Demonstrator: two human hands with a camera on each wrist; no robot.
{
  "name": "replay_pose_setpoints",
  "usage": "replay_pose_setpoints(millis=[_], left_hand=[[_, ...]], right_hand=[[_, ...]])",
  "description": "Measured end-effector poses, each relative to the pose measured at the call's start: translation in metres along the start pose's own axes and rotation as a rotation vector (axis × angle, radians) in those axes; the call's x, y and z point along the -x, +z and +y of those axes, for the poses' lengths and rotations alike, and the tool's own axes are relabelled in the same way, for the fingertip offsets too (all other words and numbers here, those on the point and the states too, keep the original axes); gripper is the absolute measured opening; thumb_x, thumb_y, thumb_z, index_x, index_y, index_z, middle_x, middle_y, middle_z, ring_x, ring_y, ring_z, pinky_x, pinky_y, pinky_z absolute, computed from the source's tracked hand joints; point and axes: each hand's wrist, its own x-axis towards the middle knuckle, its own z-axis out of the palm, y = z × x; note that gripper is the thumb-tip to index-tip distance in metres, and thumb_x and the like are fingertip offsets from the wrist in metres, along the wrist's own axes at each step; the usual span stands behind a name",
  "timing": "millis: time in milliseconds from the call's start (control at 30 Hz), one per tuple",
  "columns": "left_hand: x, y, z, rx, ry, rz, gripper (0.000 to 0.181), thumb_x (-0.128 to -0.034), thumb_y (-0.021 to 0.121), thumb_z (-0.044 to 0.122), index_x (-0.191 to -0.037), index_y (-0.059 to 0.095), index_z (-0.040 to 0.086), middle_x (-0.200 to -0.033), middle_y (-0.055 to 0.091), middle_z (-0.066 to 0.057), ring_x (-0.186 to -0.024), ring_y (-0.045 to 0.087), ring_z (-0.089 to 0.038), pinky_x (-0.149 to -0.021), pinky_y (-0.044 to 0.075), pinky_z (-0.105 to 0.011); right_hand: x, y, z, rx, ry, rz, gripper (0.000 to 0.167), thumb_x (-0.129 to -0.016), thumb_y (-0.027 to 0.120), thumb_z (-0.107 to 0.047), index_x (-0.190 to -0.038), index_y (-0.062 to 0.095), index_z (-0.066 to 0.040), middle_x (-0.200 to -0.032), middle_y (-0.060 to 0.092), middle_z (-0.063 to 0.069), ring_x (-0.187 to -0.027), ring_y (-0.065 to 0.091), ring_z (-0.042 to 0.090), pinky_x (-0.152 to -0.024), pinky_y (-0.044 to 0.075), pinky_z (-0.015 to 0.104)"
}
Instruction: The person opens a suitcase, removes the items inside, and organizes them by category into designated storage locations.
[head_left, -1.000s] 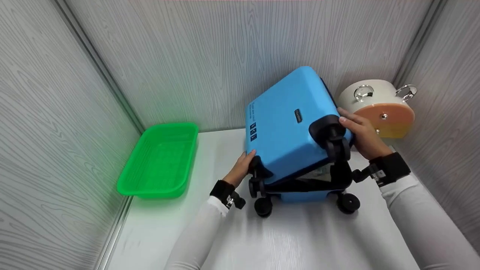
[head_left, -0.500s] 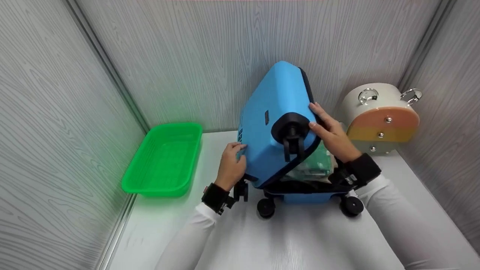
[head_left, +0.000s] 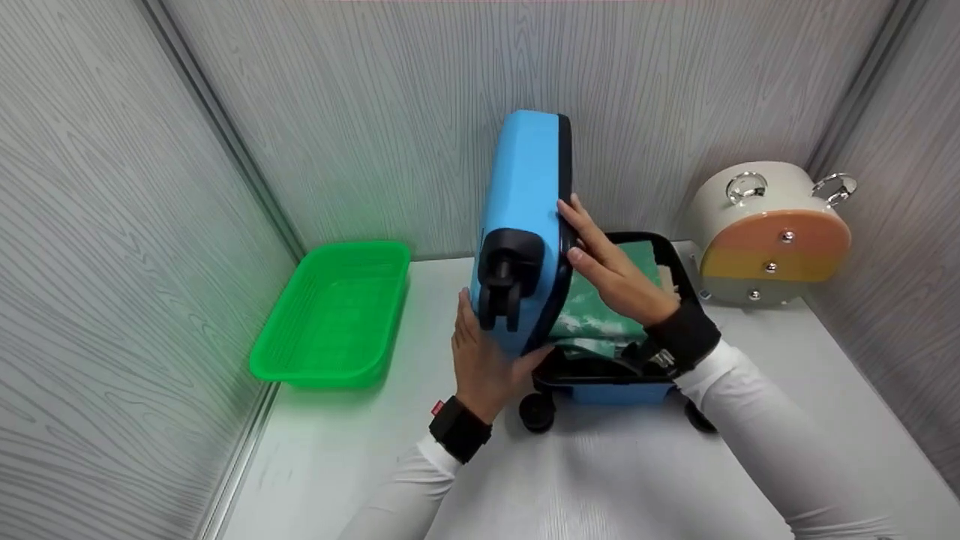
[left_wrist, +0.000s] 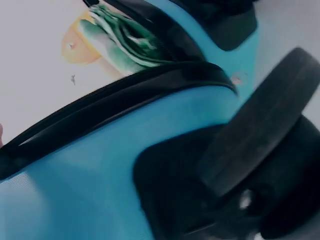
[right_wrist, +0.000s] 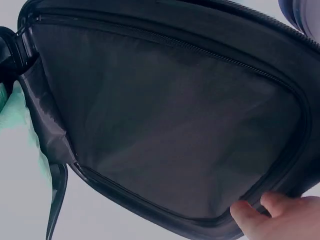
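A blue hard-shell suitcase stands partly open on the white table, its lid (head_left: 525,172) raised almost upright on the left. My left hand (head_left: 480,371) supports the lid's lower near end, fingers straight along the outer side and thumb spread below; it is slightly blurred. Extended fingers of my right hand (head_left: 619,277) touch the lid's black rim. The lid's dark zipped lining (right_wrist: 175,120) fills the right wrist view. A black caster wheel (left_wrist: 260,120) looms large in the left wrist view. Green-and-white folded contents (head_left: 600,307) lie in the lower shell (head_left: 622,394), partly hidden by my right hand.
To the left sits a green plastic basket (head_left: 262,360). A rounded box with small drawers (head_left: 780,240) and shiny metal loops stands at the back right. Wood-patterned panels (head_left: 420,112) enclose the table at the back and both sides.
The lid has swung up and leftward, uncovering the green contents. My right hand has moved left with its rim, while my left hand has shifted from its side to beneath its near end.
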Motion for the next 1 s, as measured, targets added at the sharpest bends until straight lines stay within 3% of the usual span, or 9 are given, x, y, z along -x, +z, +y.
replay_pose_setpoints(millis=[100, 200, 333, 400, 500, 567, 667, 767, 1000], left_hand=[[-0.001, 0.001, -0.006, 0.068, -0.082, 0.028, 0.133, -0.0753, 0.098, 0.048, -0.164, 0.015, -0.004, -0.164, 0.038, -0.032, -0.144, 0.053, -0.046, -0.112, 0.051, -0.065], [-0.004, -0.001, -0.013, 0.171, -0.136, 0.055, 0.124, -0.0772, 0.096, 0.039, -0.168, 0.019, 0.004, -0.165, 0.04, -0.024, -0.144, 0.054, -0.039, -0.115, 0.05, -0.059], [0.0, -0.004, -0.025, 0.238, -0.153, 0.106, 0.118, -0.0775, 0.097, 0.032, -0.166, 0.024, 0.007, -0.163, 0.04, -0.021, -0.141, 0.055, -0.034, -0.114, 0.052, -0.053], [0.003, -0.004, -0.032, 0.254, -0.172, 0.134, 0.118, -0.0779, 0.097, 0.03, -0.166, 0.023, 0.005, -0.163, 0.039, -0.023, -0.142, 0.054, -0.035, -0.113, 0.052, -0.053], [0.007, -0.005, -0.04, 0.295, -0.223, 0.157, 0.12, -0.079, 0.097, 0.029, -0.168, 0.019, 0.003, -0.163, 0.037, -0.025, -0.143, 0.054, -0.037, -0.114, 0.051, -0.055], [0.009, -0.005, -0.045, 0.337, -0.246, 0.164, 0.121, -0.0809, 0.095, 0.029, -0.168, 0.016, 0.003, -0.163, 0.037, -0.025, -0.144, 0.053, -0.038, -0.116, 0.049, -0.055], [0.014, -0.006, -0.05, 0.394, -0.281, 0.167, 0.12, -0.0831, 0.094, 0.028, -0.167, 0.012, 0.002, -0.162, 0.039, -0.025, -0.143, 0.054, -0.038, -0.115, 0.05, -0.055], [0.017, -0.005, -0.053, 0.445, -0.314, 0.176, 0.119, -0.0839, 0.094, 0.025, -0.167, 0.011, 0.001, -0.16, 0.04, -0.024, -0.141, 0.055, -0.038, -0.113, 0.05, -0.057], [0.023, 0.007, -0.056, 0.561, -0.363, 0.201, 0.12, -0.0864, 0.091, 0.02, -0.167, 0.006, -0.001, -0.164, 0.032, -0.025, -0.148, 0.046, -0.04, -0.12, 0.042, -0.06]], right_hand=[[0.003, 0.002, 0.005, 0.06, -0.01, -0.039, 0.071, -0.119, 0.043, -0.037, -0.175, 0.01, -0.01, -0.185, 0.0, 0.011, -0.172, 0.001, 0.031, -0.136, 0.011, 0.059], [0.014, 0.004, 0.018, 0.166, 0.016, -0.039, 0.064, -0.117, 0.049, -0.021, -0.173, 0.023, -0.005, -0.18, 0.023, 0.019, -0.166, 0.027, 0.038, -0.132, 0.027, 0.061], [0.042, 0.003, 0.054, 0.328, 0.105, -0.074, 0.039, -0.11, 0.064, -0.012, -0.147, 0.063, 0.001, -0.142, 0.069, 0.021, -0.119, 0.072, 0.033, -0.104, 0.058, 0.049], [0.06, 0.001, 0.075, 0.407, 0.158, -0.129, 0.027, -0.107, 0.07, -0.017, -0.128, 0.076, -0.001, -0.119, 0.078, 0.013, -0.096, 0.074, 0.022, -0.088, 0.061, 0.038], [0.088, 0.0, 0.104, 0.472, 0.219, -0.209, 0.015, -0.102, 0.078, -0.021, -0.109, 0.082, -0.008, -0.094, 0.077, 0.001, -0.078, 0.066, 0.008, -0.073, 0.055, 0.028], [0.106, 0.002, 0.12, 0.501, 0.241, -0.238, 0.013, -0.099, 0.083, -0.022, -0.104, 0.083, -0.01, -0.092, 0.076, -0.001, -0.078, 0.065, 0.007, -0.073, 0.055, 0.028], [0.129, 0.005, 0.134, 0.526, 0.254, -0.259, 0.016, -0.097, 0.085, -0.021, -0.106, 0.084, -0.008, -0.095, 0.08, 0.004, -0.081, 0.072, 0.016, -0.075, 0.059, 0.034], [0.142, 0.005, 0.14, 0.549, 0.235, -0.232, 0.021, -0.099, 0.081, -0.019, -0.113, 0.084, -0.003, -0.106, 0.083, 0.011, -0.095, 0.079, 0.026, -0.082, 0.063, 0.04], [0.157, -0.007, 0.147, 0.597, 0.182, -0.127, 0.015, -0.1, 0.08, -0.014, -0.109, 0.086, -0.005, -0.104, 0.084, 0.012, -0.092, 0.08, 0.026, -0.08, 0.064, 0.04]])
